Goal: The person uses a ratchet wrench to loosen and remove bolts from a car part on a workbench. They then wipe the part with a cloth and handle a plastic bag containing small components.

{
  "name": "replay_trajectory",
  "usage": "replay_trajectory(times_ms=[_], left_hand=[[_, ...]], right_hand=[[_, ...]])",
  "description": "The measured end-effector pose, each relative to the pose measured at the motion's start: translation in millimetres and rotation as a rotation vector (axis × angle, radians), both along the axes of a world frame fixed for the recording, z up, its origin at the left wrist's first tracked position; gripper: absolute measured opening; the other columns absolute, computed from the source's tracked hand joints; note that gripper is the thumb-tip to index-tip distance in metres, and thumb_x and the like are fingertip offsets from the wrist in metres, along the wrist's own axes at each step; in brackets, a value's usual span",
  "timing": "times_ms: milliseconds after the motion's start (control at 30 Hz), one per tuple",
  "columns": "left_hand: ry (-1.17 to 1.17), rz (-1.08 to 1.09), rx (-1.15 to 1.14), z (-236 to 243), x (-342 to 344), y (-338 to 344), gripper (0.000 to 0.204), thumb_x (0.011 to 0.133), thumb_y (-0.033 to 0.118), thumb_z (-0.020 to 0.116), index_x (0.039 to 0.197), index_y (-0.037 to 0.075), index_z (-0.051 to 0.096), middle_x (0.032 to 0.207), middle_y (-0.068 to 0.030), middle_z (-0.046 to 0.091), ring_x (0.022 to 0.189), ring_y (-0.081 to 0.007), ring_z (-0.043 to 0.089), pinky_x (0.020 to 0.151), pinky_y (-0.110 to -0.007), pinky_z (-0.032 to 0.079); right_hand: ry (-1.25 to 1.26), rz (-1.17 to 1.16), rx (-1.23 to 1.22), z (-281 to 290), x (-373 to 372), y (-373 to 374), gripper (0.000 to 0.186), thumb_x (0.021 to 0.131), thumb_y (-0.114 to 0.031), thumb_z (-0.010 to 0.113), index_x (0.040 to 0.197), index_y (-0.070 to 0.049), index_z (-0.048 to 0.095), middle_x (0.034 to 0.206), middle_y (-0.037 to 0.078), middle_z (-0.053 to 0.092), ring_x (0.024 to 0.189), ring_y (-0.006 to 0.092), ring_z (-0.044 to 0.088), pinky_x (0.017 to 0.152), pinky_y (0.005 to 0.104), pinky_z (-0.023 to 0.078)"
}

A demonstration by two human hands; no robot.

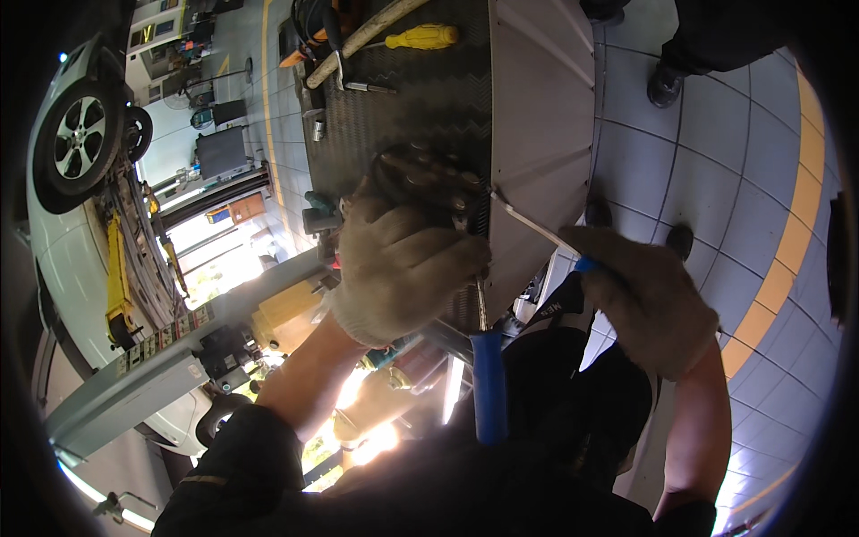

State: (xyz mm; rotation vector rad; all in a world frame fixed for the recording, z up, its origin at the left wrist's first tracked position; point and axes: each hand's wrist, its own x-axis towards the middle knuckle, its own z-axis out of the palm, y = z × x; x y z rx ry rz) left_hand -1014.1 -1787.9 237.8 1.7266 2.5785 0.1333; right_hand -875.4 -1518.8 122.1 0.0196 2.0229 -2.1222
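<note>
My left hand point(403, 268), in a pale work glove, is closed over a dark, greasy metal part point(429, 183) with rounded knobs. The part lies on the black ribbed mat of the bench. From beneath the fingertips of that hand runs the metal shaft of a blue-handled screwdriver point(489, 385), its handle toward me. My right hand point(644, 300), also gloved, grips a thin metal rod tool point(534, 220). A bit of blue handle shows at that hand. The rod's far end reaches the bench edge beside the metal part; whether it touches the part I cannot tell.
A yellow-handled screwdriver point(423, 37), a hammer with a wooden handle point(367, 40) and a small socket point(318, 131) lie on the far mat. A pale metal panel point(541, 116) borders its right side. A person's shoe point(665, 85) is at upper right; a car wheel point(80, 134) stands left.
</note>
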Motion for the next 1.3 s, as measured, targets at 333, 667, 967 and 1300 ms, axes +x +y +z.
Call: replay_trajectory(times_ms=[333, 667, 967, 1300], left_hand=[[-0.009, -0.002, 0.031, -3.8, 0.9, -7.6, 0.03, 0.087, 0.04, 0.096, 0.11, 0.021, 0.091, 0.096, 0.0074, 0.08, 0.088, -0.0168, 0.069, 0.086, -0.042, 0.054], [-0.004, 0.006, 0.027, -4.2, 2.7, -10.0, 0.028, 0.086, 0.033, 0.096, 0.11, 0.021, 0.09, 0.095, 0.0072, 0.079, 0.09, -0.016, 0.07, 0.089, -0.042, 0.055], [-0.056, 0.022, 0.061, -4.9, 1.8, -11.1, 0.027, 0.084, 0.034, 0.096, 0.107, 0.022, 0.089, 0.096, 0.0086, 0.081, 0.09, -0.015, 0.071, 0.088, -0.042, 0.053], [-0.012, 0.03, 0.051, -4.0, 3.3, -12.1, 0.026, 0.08, 0.029, 0.096, 0.105, 0.023, 0.09, 0.092, 0.0095, 0.082, 0.085, -0.0142, 0.07, 0.084, -0.039, 0.052]], right_hand=[[0.051, 0.038, -0.101, 0.5, 9.0, -3.3, 0.044, 0.107, 0.002, 0.062, 0.147, 0.011, 0.077, 0.071, 0.006, 0.062, 0.057, 0.0107, 0.055, 0.057, 0.0337, 0.047], [0.101, -0.005, -0.108, 8.3, 0.6, -1.7, 0.042, 0.107, 0.008, 0.063, 0.146, 0.01, 0.079, 0.069, 0.002, 0.059, 0.055, 0.0067, 0.051, 0.052, 0.0296, 0.043], [-0.195, 0.329, 0.103, 34.9, -55.6, 30.4, 0.044, 0.103, 0.007, 0.065, 0.143, 0.008, 0.082, 0.082, 0.01, 0.078, 0.058, 0.0083, 0.064, 0.053, 0.0281, 0.053], [-0.311, 0.33, -0.094, 30.2, -46.1, 26.8, 0.042, 0.114, -0.01, 0.059, 0.146, 0.007, 0.081, 0.098, 0.015, 0.083, 0.076, 0.0163, 0.076, 0.071, 0.0318, 0.065]])
